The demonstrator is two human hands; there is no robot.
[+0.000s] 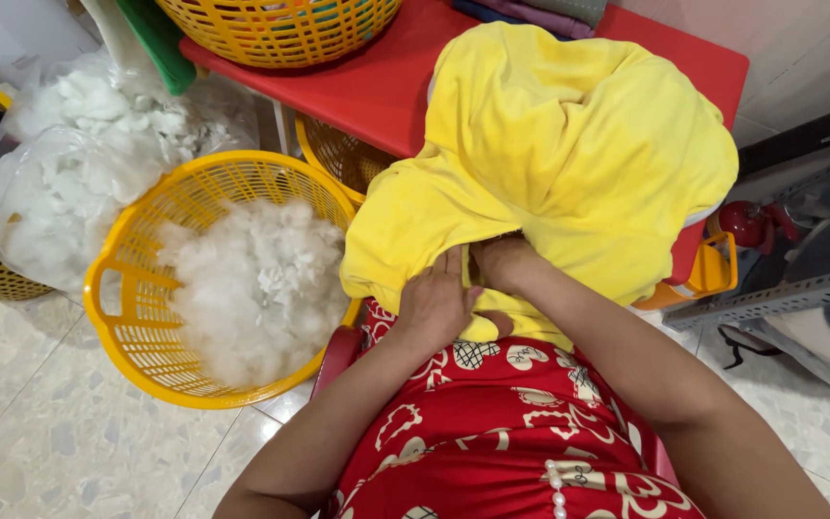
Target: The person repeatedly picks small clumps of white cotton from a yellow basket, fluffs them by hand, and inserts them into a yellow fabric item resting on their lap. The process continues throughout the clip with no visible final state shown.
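A large yellow fabric cover (569,144), partly stuffed, lies over the red table and down onto my lap. My left hand (437,303) rests flat on its lower edge, fingers pressing the cloth near the opening. My right hand (503,261) pushes into the opening, with its fingers hidden inside the yellow fabric. My lap is covered by a red patterned garment (492,423).
A yellow plastic basket (122,308) of white stuffing (256,288) stands on the tiled floor at my left. Clear bags of white stuffing (79,144) lie behind it. Another yellow basket (280,29) sits on the red table (377,82). Metal shelving parts (780,293) lie at right.
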